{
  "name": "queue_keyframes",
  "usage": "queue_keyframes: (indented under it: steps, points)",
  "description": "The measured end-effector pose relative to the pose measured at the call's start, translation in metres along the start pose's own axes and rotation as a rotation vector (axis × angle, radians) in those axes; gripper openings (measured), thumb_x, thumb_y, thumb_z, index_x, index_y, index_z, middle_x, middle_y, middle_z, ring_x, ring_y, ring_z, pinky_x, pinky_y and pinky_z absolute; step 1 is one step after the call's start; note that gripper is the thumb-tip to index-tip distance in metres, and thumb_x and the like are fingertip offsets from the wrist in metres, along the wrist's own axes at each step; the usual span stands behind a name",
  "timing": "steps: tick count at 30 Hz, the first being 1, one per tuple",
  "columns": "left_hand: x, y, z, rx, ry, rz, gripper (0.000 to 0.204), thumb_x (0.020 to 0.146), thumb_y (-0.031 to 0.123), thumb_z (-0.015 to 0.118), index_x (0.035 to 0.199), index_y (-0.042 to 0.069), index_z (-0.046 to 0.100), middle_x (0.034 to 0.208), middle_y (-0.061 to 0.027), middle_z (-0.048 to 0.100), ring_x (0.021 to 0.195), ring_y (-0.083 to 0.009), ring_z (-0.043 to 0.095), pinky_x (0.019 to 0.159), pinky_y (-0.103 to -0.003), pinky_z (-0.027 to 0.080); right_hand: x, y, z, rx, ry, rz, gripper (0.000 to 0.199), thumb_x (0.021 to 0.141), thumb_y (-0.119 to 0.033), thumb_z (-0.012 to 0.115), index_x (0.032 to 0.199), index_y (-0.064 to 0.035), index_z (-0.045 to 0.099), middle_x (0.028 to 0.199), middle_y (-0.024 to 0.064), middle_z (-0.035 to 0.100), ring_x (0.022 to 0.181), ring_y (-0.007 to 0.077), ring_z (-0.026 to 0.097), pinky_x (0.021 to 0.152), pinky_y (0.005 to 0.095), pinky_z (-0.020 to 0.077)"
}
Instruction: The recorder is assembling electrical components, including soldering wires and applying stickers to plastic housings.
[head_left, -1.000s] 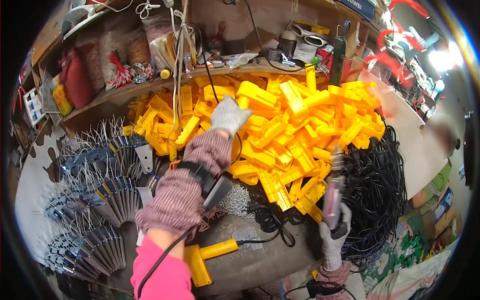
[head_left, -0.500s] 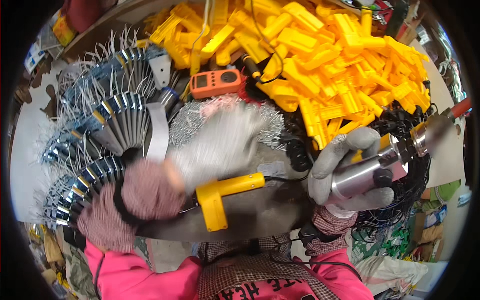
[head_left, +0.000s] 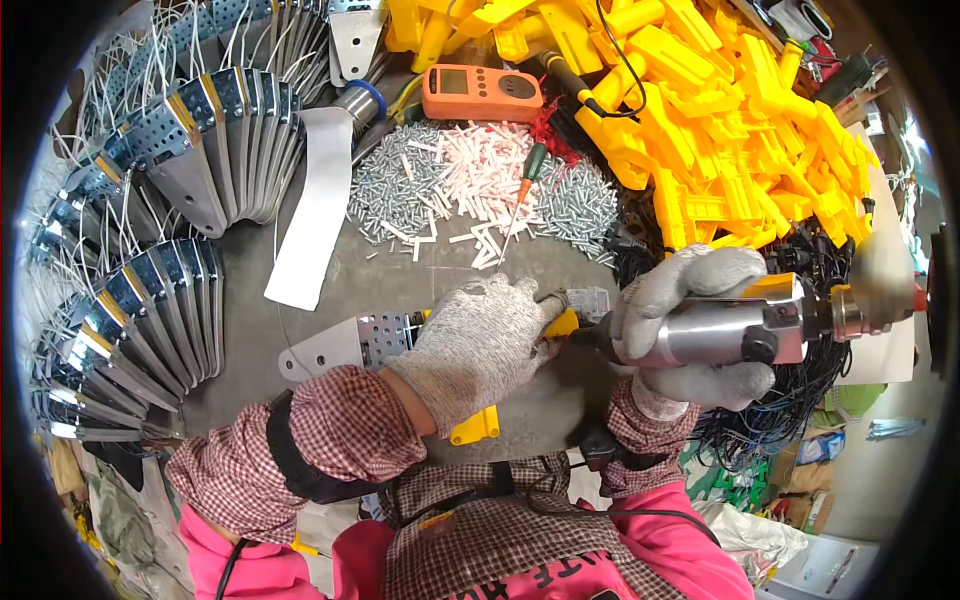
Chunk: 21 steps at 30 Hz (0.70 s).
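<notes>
My left hand (head_left: 475, 345), in a grey knitted glove, is closed over a yellow plastic handle (head_left: 475, 427) on the dark worktop. The handle's far end shows by the fingertips, and its middle is hidden beneath the palm. From the wrist side juts a perforated metal plate with a pale pointed end (head_left: 320, 348), lying flat. My right hand (head_left: 690, 300), also gloved, grips a silver cylindrical power tool (head_left: 715, 333) held sideways just right of the handle. The tool's right end is blurred. Whether the left fingers pinch anything small is hidden.
Silver screws (head_left: 580, 207) and whitish-pink small sleeves (head_left: 480, 165) are heaped beyond my left hand, a screwdriver (head_left: 526, 183) on top. Behind stands an orange multimeter (head_left: 482, 93). Yellow plastic shells (head_left: 720, 140) pile up right; fanned metal plates (head_left: 160, 310) with white wires line the left.
My left hand has come from over the screw heap onto the yellow handle, uncovering the heap and screwdriver. My right hand keeps its grip on the power tool. The whole view has shifted.
</notes>
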<state>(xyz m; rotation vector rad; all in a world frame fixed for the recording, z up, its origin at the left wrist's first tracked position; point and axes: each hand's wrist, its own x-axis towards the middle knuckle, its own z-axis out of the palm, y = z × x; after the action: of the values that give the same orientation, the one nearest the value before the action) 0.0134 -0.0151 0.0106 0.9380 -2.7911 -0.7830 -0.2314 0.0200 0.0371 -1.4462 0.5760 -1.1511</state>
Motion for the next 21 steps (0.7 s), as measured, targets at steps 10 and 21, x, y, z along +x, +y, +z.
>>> queue_keyframes:
  steps: [10,21]
  points:
    - [0.003,0.001,0.003,-0.034,0.028,0.003,0.044,0.093,0.035,0.061,0.129,0.010,0.057,0.109,-0.0143,0.063,0.100,-0.0332,0.063,0.085,-0.045,0.053,0.035,0.012,0.039,0.160,0.063,-0.516,0.075,0.079,-0.051,0.081,0.124,0.0023,0.053,0.096,0.0255,0.067,0.066,0.0251,0.067,0.056,0.0352,0.0573]
    - [-0.007,-0.004,0.007,-0.012,0.141,0.052,0.053,0.091,0.037,0.064,0.134,0.006,0.056,0.108,-0.0171,0.065,0.100,-0.0346,0.063,0.083,-0.045,0.053,0.028,0.003,0.017,-0.081,0.029,-0.602,0.065,0.092,-0.037,0.071,0.129,0.0102,0.047,0.097,0.0241,0.067,0.069,0.0246,0.069,0.052,0.0305,0.0585]
